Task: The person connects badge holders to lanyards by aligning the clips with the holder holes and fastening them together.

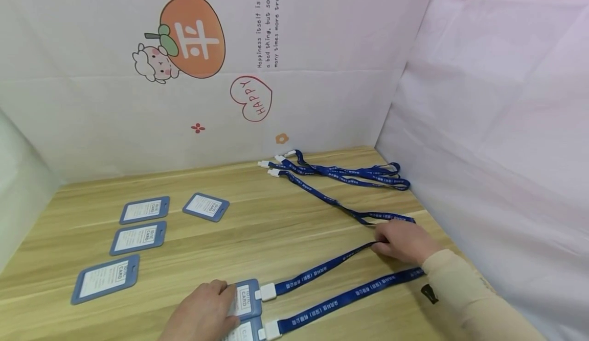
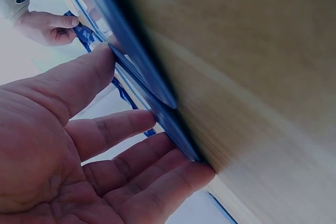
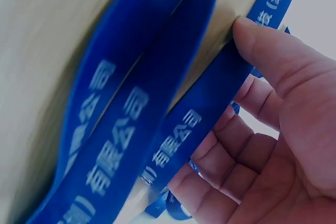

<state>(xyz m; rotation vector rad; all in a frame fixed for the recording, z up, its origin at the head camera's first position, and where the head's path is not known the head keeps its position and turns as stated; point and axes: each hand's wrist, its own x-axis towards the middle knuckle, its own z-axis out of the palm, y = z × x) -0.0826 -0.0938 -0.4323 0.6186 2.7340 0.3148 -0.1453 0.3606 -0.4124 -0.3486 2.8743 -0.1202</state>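
Observation:
My left hand (image 1: 200,313) holds a blue badge holder (image 1: 255,295) near the front of the table. In the left wrist view, the thumb and fingertips meet the holder's (image 2: 181,135) edges. A white clip (image 1: 268,292) joins it to a blue lanyard (image 1: 313,274). At the right, my right hand (image 1: 405,241) pinches the far part of that strap; in the right wrist view the thumb lies over the printed band (image 3: 220,87). Just nearer lies a second badge holder (image 1: 250,330), clipped to another lanyard (image 1: 345,300) and partly cut off by the frame.
Three badge holders (image 1: 139,237) form a column at the left, with a tilted one (image 1: 205,207) beside them. Several loose lanyards (image 1: 340,174) with white clips lie at the back right. Printed cloth (image 1: 322,100) backs the wooden table (image 1: 257,228); white cloth (image 1: 497,126) stands at the right.

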